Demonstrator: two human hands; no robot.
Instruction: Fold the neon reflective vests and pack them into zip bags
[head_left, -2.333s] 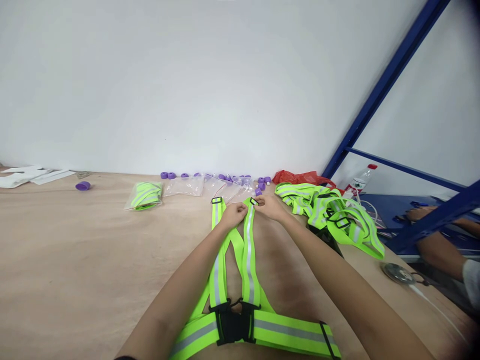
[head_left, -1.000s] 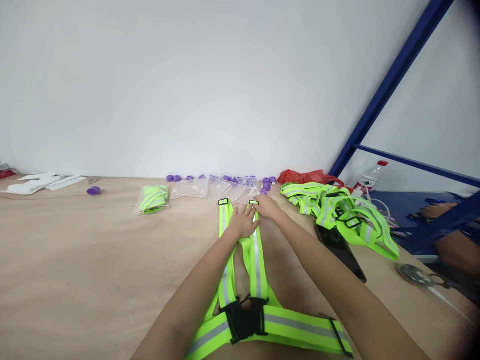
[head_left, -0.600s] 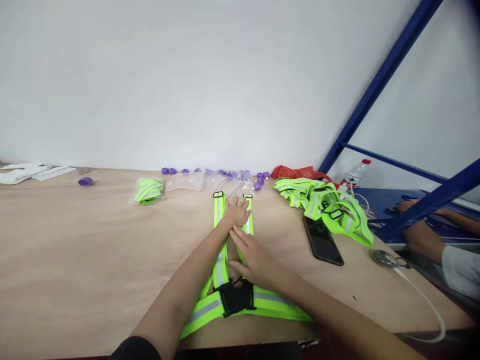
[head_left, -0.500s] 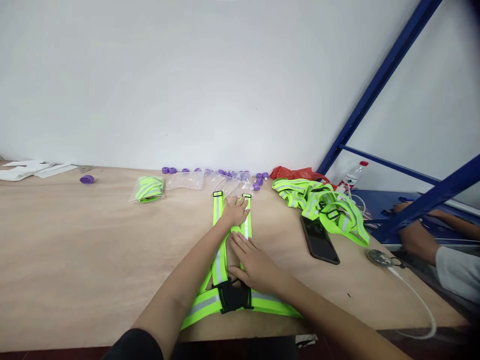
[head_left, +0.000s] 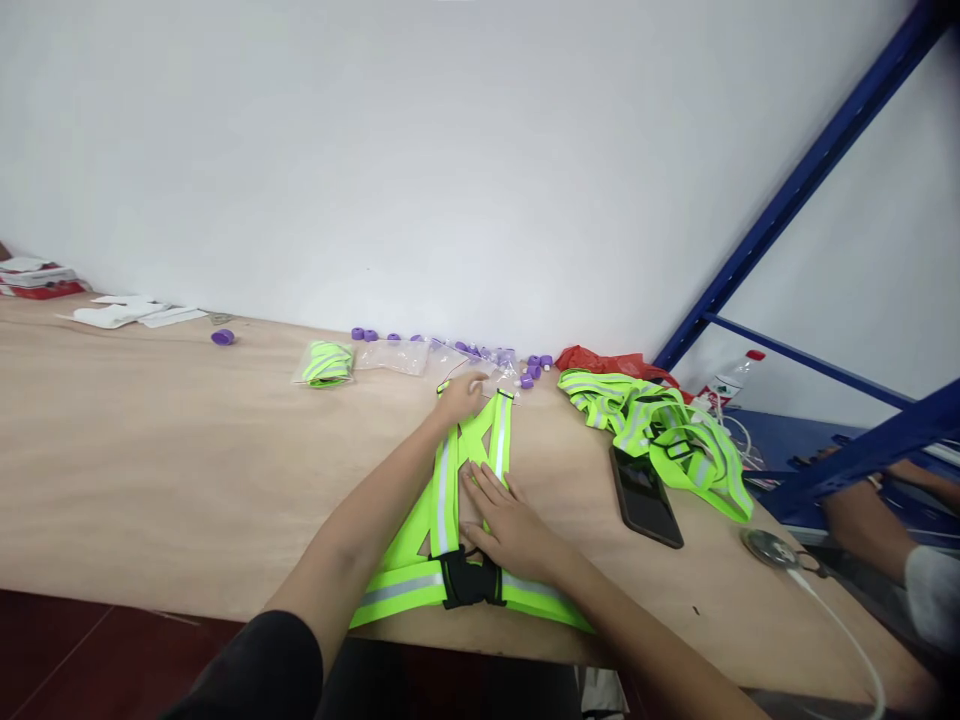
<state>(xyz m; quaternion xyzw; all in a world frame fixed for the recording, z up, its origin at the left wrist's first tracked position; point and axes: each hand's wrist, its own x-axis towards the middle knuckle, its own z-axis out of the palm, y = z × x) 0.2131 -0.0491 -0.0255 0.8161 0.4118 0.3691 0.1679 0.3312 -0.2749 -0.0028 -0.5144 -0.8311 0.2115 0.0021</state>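
A neon-yellow reflective vest of striped straps lies spread on the table in front of me, its black buckle near the front edge. My left hand is at the far end of the left strap, fingers extended and slightly bent, partly covering the strap end. Flat on the vest's right strap, above the buckle, rests my right hand with fingers stretched out. Just beyond the left hand are clear plastic bags.
A bagged folded vest lies left. Purple caps line the wall. To the right are a heap of vests, a phone, a round corded device, a bottle and a blue frame. A co-worker's arm shows far right.
My left hand has moved off the middle of the straps to the far end of the left strap. My right hand stays on the vest. The view has turned left and tilted.
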